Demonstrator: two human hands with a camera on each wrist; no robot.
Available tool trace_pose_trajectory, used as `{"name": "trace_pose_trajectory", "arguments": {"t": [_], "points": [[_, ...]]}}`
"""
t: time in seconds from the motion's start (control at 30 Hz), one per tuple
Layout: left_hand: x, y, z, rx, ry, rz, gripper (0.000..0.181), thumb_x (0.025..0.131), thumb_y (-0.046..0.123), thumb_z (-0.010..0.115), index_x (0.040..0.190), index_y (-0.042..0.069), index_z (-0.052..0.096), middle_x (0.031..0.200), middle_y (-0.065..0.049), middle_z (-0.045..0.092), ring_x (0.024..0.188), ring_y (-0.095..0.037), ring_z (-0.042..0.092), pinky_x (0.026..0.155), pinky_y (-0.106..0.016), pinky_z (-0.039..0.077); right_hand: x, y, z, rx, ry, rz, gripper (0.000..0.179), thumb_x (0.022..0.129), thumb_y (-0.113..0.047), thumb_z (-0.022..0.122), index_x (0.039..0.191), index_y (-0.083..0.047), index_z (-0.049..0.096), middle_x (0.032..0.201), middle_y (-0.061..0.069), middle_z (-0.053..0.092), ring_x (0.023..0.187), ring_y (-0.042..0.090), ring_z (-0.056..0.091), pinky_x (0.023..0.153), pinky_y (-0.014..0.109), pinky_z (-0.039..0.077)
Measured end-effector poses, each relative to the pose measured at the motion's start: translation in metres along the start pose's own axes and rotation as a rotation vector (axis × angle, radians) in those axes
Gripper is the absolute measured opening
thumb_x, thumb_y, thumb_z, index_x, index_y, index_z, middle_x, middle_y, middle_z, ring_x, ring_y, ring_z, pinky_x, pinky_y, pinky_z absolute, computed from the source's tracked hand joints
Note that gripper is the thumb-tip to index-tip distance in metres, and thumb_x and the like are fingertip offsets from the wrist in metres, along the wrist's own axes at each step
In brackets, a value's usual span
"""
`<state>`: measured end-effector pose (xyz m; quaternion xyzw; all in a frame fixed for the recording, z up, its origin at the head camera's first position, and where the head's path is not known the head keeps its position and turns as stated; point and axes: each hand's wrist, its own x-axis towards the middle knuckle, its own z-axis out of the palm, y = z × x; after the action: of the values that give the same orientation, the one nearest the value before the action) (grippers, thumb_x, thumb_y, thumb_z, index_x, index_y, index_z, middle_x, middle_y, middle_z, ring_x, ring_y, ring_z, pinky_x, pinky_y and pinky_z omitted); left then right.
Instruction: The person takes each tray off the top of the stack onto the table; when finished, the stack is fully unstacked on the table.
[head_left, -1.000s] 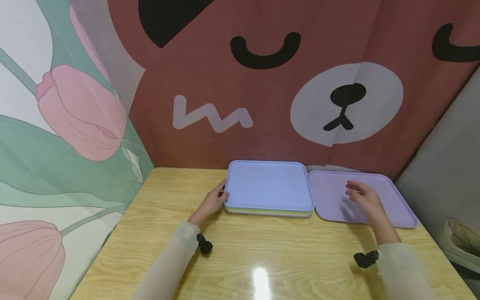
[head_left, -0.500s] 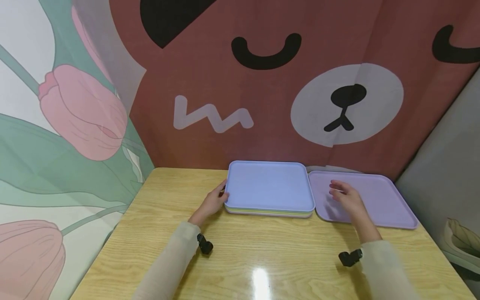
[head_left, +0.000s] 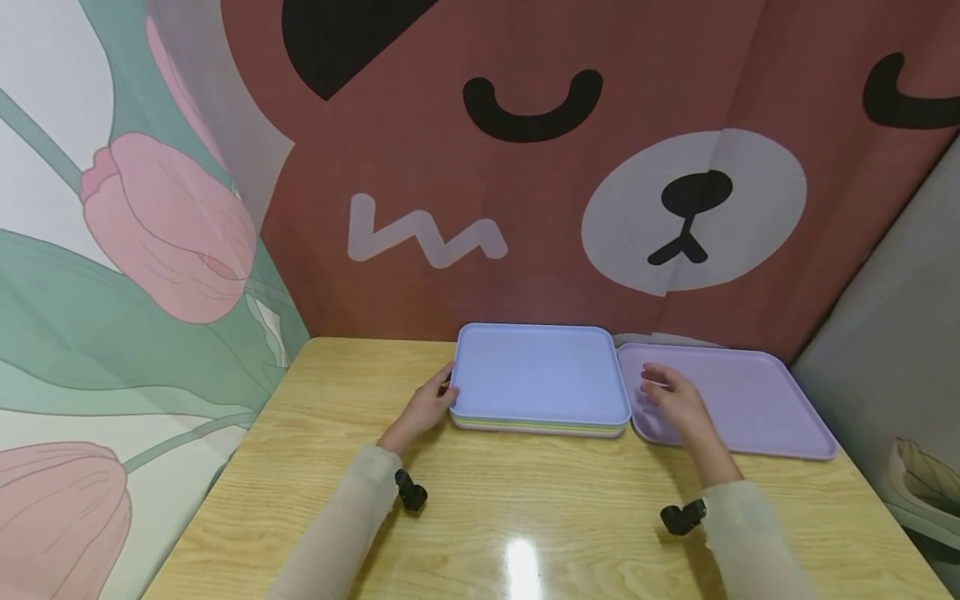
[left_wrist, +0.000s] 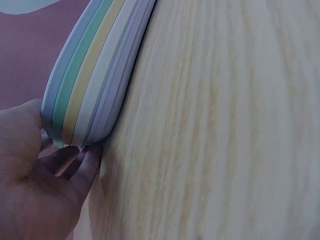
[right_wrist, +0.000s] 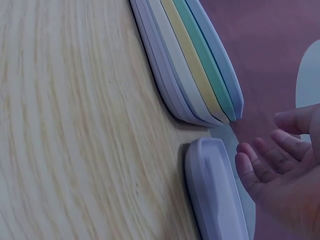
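The loose, empty right hand [head_left: 677,405] drifts leftward over the purple tray [head_left: 757,400]; the left hand [head_left: 426,408] grips stacked trays [head_left: 540,375] near the table's [head_left: 555,492] back edge.

The left sleeve [head_left: 337,521] and the right sleeve [head_left: 753,537] are long and pale beige — plain cloth in one tone. The left camera [head_left: 411,490] and the right camera [head_left: 684,517], one near each sleeve's end, are small and black — blocky shapes jutting out.
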<state>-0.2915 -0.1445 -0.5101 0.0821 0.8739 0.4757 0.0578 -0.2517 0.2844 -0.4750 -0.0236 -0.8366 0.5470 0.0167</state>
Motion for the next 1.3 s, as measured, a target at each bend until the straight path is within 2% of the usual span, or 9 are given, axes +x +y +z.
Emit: {"name": "trace_pose_trajectory", "arguments": {"t": [0.1, 0.13, 0.33, 0.5, 0.57, 0.73, 0.87, 1.13, 1.3], "points": [[0.000, 0.000, 0.000, 0.000, -0.001, -0.007, 0.060, 0.107, 0.022, 0.050, 0.162, 0.014, 0.026, 0.158, -0.016, 0.041, 0.133, -0.034, 0.052, 0.111, -0.049, 0.041, 0.001, 0.000, 0.004, -0.008, 0.000, 0.009, 0.050, 0.104, -0.010, 0.053, 0.149, 0.010, 0.040, 0.145, 0.034, 0.046, 0.104, 0.005, 0.060, 0.088, 0.021, 0.053], [0.000, 0.000, 0.000, 0.002, -0.001, -0.008, 0.060, 0.107, 0.022, 0.051, 0.162, 0.014, 0.026, 0.158, -0.016, 0.041, 0.134, -0.034, 0.052, 0.111, -0.049, 0.041, 0.001, 0.000, 0.006, -0.009, -0.001, 0.015, 0.050, 0.104, -0.010, 0.053, 0.149, 0.009, 0.040, 0.146, 0.033, 0.046, 0.103, 0.003, 0.058, 0.088, 0.019, 0.052], [-0.001, 0.001, 0.000, 0.010, 0.004, -0.001, 0.059, 0.107, 0.021, 0.051, 0.161, 0.013, 0.028, 0.157, -0.017, 0.043, 0.132, -0.034, 0.053, 0.110, -0.049, 0.042, 0.002, 0.000, 0.013, -0.012, -0.001, 0.011, 0.050, 0.103, -0.009, 0.053, 0.148, 0.008, 0.041, 0.145, 0.032, 0.049, 0.109, 0.008, 0.057, 0.083, 0.009, 0.044], [-0.001, 0.001, 0.000, 0.009, 0.009, -0.003, 0.060, 0.107, 0.021, 0.051, 0.161, 0.014, 0.027, 0.157, -0.017, 0.043, 0.132, -0.034, 0.053, 0.111, -0.048, 0.041, 0.004, 0.000, 0.021, -0.001, -0.009, 0.012, 0.050, 0.102, -0.007, 0.052, 0.148, 0.010, 0.039, 0.144, 0.033, 0.048, 0.125, 0.034, 0.054, 0.082, 0.009, 0.044], [0.000, 0.000, 0.000, 0.011, 0.008, -0.001, 0.060, 0.107, 0.021, 0.051, 0.161, 0.013, 0.027, 0.157, -0.017, 0.043, 0.132, -0.034, 0.053, 0.112, -0.049, 0.041, 0.005, 0.001, 0.024, -0.007, -0.012, 0.018, 0.050, 0.103, -0.007, 0.051, 0.149, 0.010, 0.039, 0.145, 0.033, 0.047, 0.128, 0.039, 0.051, 0.083, 0.010, 0.045], [0.000, 0.000, 0.000, 0.013, 0.011, 0.003, 0.060, 0.107, 0.021, 0.051, 0.161, 0.014, 0.028, 0.156, -0.018, 0.043, 0.133, -0.034, 0.053, 0.113, -0.048, 0.040, 0.007, 0.000, 0.029, -0.025, -0.014, 0.042, 0.052, 0.104, -0.010, 0.051, 0.151, 0.008, 0.037, 0.147, 0.031, 0.046, 0.132, 0.041, 0.049, 0.095, 0.025, 0.048], [0.000, 0.001, 0.000, 0.009, 0.012, 0.000, 0.060, 0.107, 0.021, 0.051, 0.161, 0.015, 0.028, 0.156, -0.018, 0.043, 0.133, -0.034, 0.053, 0.113, -0.048, 0.040, 0.008, -0.001, 0.031, -0.024, -0.022, 0.055, 0.054, 0.104, -0.011, 0.051, 0.152, 0.008, 0.035, 0.148, 0.031, 0.045, 0.134, 0.042, 0.047, 0.104, 0.039, 0.046], [0.001, 0.000, 0.001, 0.006, 0.009, -0.015, 0.060, 0.107, 0.023, 0.051, 0.162, 0.016, 0.027, 0.158, -0.016, 0.042, 0.136, -0.033, 0.050, 0.114, -0.048, 0.039, 0.012, 0.007, 0.033, -0.071, -0.030, 0.045, 0.056, 0.102, -0.010, 0.055, 0.151, 0.009, 0.036, 0.147, 0.034, 0.044, 0.136, 0.046, 0.043, 0.113, 0.051, 0.038], [0.001, 0.000, 0.001, 0.006, 0.007, -0.020, 0.060, 0.108, 0.024, 0.050, 0.162, 0.016, 0.027, 0.158, -0.015, 0.041, 0.137, -0.033, 0.049, 0.114, -0.049, 0.038, 0.014, 0.010, 0.034, -0.125, -0.036, 0.043, 0.054, 0.102, -0.011, 0.055, 0.150, 0.009, 0.039, 0.147, 0.033, 0.045, 0.137, 0.047, 0.043, 0.114, 0.054, 0.035]]}}
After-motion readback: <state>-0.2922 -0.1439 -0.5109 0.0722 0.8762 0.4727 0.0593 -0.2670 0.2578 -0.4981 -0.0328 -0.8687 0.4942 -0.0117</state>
